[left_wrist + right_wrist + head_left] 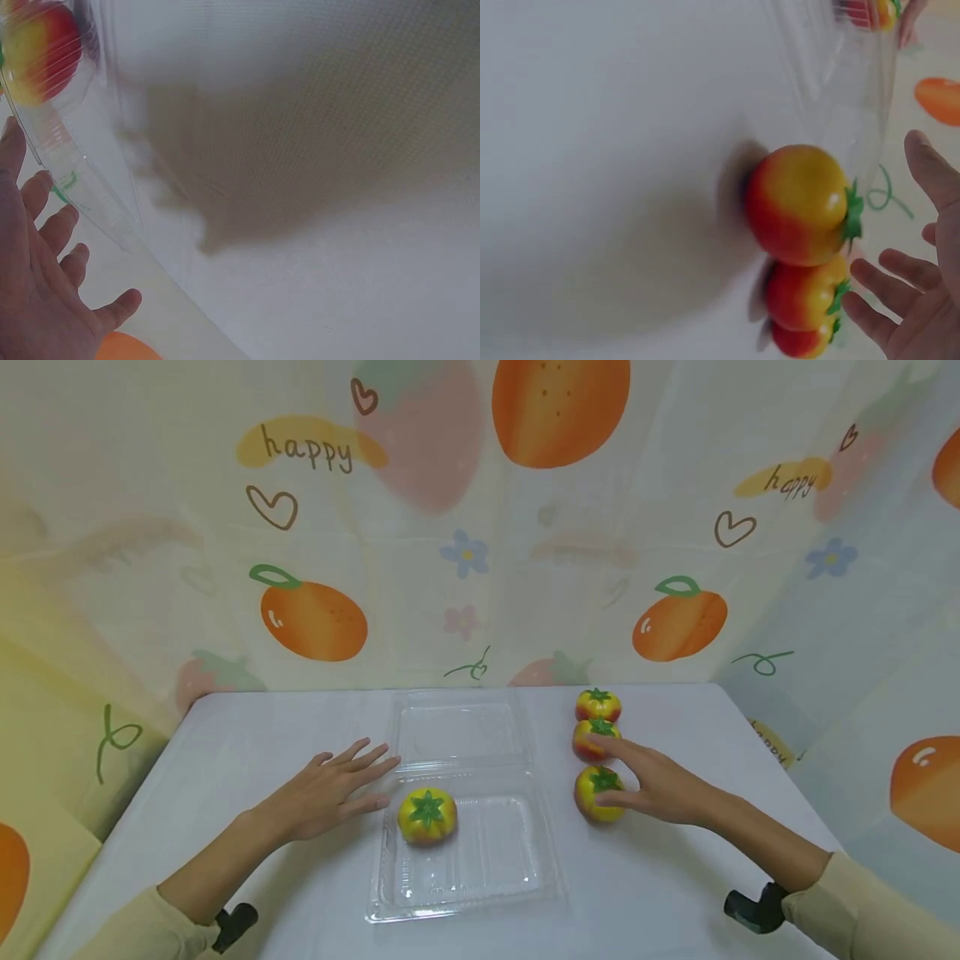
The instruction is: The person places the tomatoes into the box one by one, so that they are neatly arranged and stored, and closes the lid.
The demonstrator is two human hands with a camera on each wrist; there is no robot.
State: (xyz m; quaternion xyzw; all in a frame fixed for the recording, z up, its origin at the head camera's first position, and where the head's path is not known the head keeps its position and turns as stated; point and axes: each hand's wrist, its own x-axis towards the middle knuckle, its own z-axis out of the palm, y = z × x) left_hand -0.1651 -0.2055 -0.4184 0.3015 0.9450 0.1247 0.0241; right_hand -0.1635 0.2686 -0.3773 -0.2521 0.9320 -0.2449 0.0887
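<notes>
A clear plastic clamshell box [495, 902] lies unfolded on the table. One yellow-and-red tomato [427, 817] with a green star-shaped top sits at the left of its near half. My left hand [322, 793], fingers spread, hovers just left of that tomato, by the box's left rim. On the right, three similar tomatoes stand in a row: a near one [592, 806], a middle one [585, 745] and a far one [598, 703]. My right hand [663, 785] is over the near and middle ones, thumb and fingers apart, gripping nothing. The right wrist view shows a gap between this hand and the near tomato [799, 206].
The box's lid half [461, 731] lies flat toward the back. A white cloth covers the table [247, 735], and a fruit-patterned curtain [420, 610] hangs behind it. Each wrist bears a black device, one by the left sleeve [236, 927], one by the right sleeve [757, 910].
</notes>
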